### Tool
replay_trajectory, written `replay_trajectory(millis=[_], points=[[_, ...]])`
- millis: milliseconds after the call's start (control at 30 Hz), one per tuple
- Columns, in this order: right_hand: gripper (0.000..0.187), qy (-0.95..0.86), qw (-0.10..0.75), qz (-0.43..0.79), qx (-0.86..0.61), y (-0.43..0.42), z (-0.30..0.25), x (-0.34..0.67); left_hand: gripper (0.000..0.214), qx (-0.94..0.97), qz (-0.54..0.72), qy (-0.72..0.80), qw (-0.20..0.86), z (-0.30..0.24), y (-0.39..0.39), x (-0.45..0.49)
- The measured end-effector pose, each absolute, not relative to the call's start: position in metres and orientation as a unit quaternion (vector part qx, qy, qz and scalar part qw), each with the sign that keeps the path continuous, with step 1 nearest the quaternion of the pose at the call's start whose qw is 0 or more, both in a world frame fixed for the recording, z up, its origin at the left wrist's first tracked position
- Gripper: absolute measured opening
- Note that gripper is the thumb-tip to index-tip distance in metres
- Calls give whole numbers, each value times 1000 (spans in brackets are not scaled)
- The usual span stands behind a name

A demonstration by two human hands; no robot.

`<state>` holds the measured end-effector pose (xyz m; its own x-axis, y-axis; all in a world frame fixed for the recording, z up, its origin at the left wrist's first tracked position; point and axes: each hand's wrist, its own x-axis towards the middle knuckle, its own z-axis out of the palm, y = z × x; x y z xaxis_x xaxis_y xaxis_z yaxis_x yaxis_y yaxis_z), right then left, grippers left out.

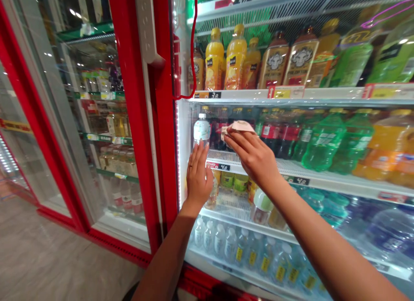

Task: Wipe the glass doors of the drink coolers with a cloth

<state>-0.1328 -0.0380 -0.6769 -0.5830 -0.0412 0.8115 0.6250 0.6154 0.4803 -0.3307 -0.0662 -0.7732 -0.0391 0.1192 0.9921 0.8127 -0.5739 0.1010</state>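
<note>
We see a soft matt pale-pink cloth [238, 128], a smooth clear plastic water bottle [201, 130] behind a glossy flat glass door pane [323, 98], a white wire-metal shelf [233, 159], a glossy red-painted metal door frame [137, 98] and a smooth grey stone-look floor [48, 253]
</note>
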Motion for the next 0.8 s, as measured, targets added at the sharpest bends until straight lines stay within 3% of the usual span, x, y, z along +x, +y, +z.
replay_trajectory(millis=[133,400,667,800], points=[[66,-776,466,-366,-217,-37,-663,-134,72,-663,-586,-372,280,-777,-67,-318],[64,-823,385,-374,-187,-43,-686,-111,77,-676,-548,-404,283,-783,-64,-307],[72,-789,447,-351,-231,-43,-670,-113,77,-693,-534,-398,275,-786,-64,-299],[71,-802,429,-349,-227,-41,-681,-126,77,-684,-547,-394,277,-787,-61,-298]])
